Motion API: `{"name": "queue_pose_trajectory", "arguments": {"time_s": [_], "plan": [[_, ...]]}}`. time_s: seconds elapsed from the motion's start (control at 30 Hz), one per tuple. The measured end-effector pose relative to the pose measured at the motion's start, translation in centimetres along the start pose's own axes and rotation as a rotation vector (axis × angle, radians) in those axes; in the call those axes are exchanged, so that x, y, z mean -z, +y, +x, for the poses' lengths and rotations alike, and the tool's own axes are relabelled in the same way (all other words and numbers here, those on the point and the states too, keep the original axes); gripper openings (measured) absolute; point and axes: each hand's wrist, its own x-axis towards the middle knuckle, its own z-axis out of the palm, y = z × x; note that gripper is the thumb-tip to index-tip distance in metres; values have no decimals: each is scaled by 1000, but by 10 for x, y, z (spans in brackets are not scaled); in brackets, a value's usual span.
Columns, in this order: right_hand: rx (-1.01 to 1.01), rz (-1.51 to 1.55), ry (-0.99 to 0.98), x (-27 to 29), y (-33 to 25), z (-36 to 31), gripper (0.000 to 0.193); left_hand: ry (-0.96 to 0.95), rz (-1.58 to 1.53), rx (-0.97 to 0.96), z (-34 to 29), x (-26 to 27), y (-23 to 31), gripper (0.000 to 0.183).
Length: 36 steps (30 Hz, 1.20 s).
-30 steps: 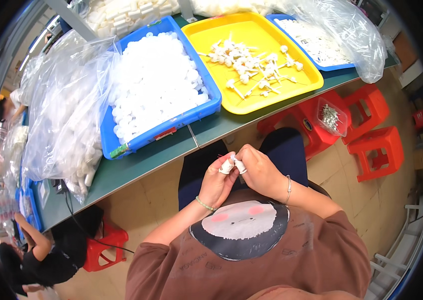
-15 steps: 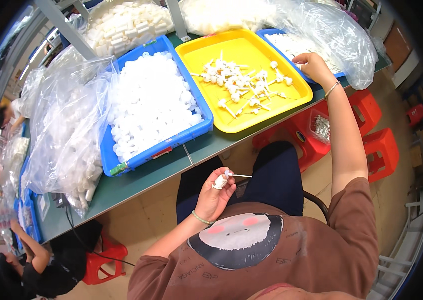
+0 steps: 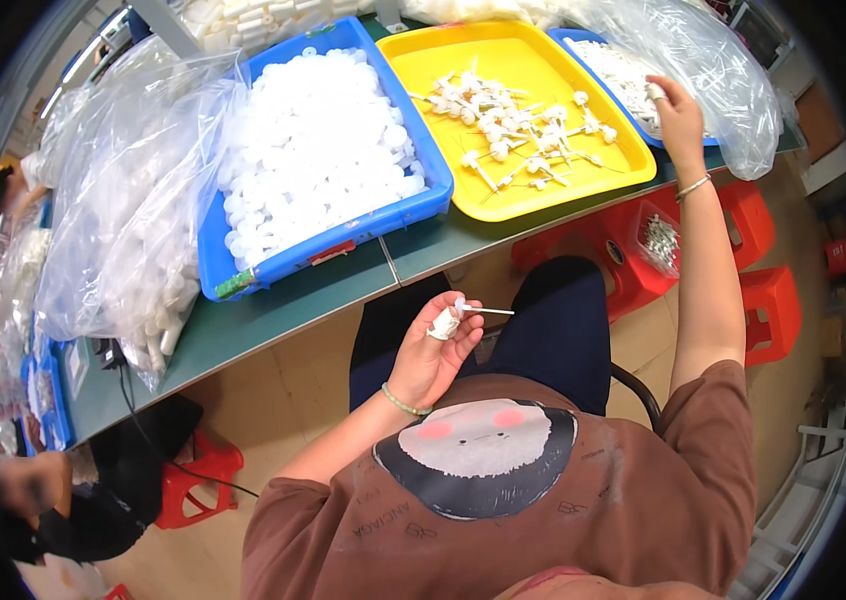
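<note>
My left hand [image 3: 435,345] is above my lap, thumb and fingers pinched on a small white plastic part [image 3: 486,311] with a rounded head and a thin stem pointing right. White wrapping [image 3: 444,323] covers one of its digits. My right hand [image 3: 683,128] reaches out to the right-hand blue tray [image 3: 711,141], which holds many small white pieces. Its fingers are curled together, with something white at a fingertip; whether they grip a piece is hidden. Between the arms lies a yellow tray [image 3: 503,208] with a loose heap of white stemmed parts.
A blue tray [image 3: 413,213] full of translucent white caps stands left of the yellow one. Clear bags [image 3: 113,210] of white parts flank the trays on the green table [image 3: 273,325]. Red stools [image 3: 771,310] and a small box of parts [image 3: 659,240] are below right. Another person [image 3: 73,500] sits at left.
My right hand has lifted and drawn slightly back over the right blue tray, its fingers now more visible. My left hand still holds the stemmed part. The whole view has shifted a little.
</note>
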Motion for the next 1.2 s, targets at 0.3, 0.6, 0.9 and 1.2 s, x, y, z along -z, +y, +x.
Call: {"name": "queue_pose_trajectory", "arguments": {"time_s": [0.3,0.6,0.9,1.2], "plan": [[10,419,-553,-5,-188,-185,16,28,-17,-101,1,1,4,30],[-170,648,-590,-31,-187,-226,18,45,29,-133,-2,-2,7,29],[238,339,-490,-35,-190,-228,29,122,194,-154,-3,-4,5,25],[-327,693,-571,-47,-195,-240,35,134,194,-96,-2,-1,1,24]]}}
